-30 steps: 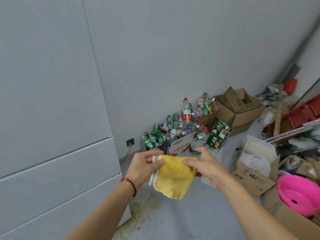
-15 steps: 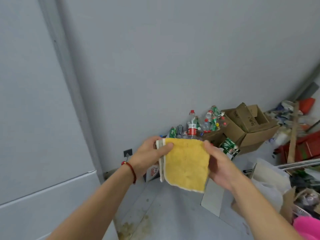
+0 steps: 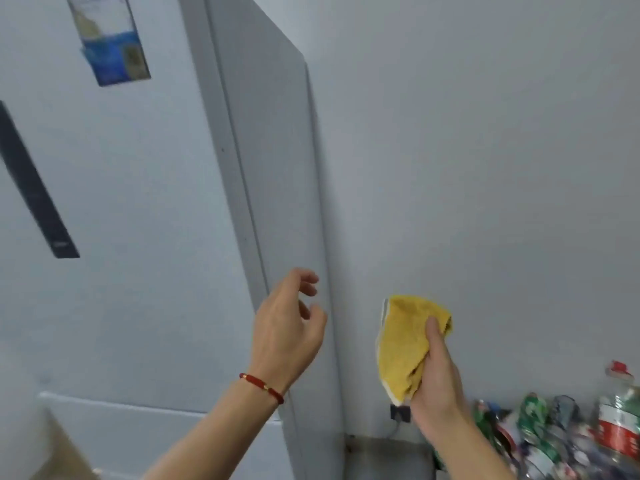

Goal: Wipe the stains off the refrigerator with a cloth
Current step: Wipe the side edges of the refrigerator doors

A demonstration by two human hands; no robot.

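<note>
The pale grey refrigerator [image 3: 131, 209] fills the left half of the view, its front door facing me and its side panel [image 3: 277, 174] running down the middle. A yellow cloth [image 3: 405, 341] with a white edge hangs bunched in my right hand [image 3: 436, 382], which grips it in front of the wall, right of the fridge. My left hand [image 3: 287, 323], with a red bracelet at the wrist, floats empty before the fridge's side panel, fingers loosely curled. No stains show clearly at this blur.
A blue and white sticker [image 3: 110, 46] and a dark vertical strip [image 3: 34, 188] sit on the fridge door. A wall socket [image 3: 398, 412] is low on the grey wall. Crushed cans and plastic bottles [image 3: 561, 434] pile at the lower right.
The view swung up and left onto the fridge door. My left hand let go of the cloth and moved toward the fridge side; my right hand now holds the cloth alone, bunched.
</note>
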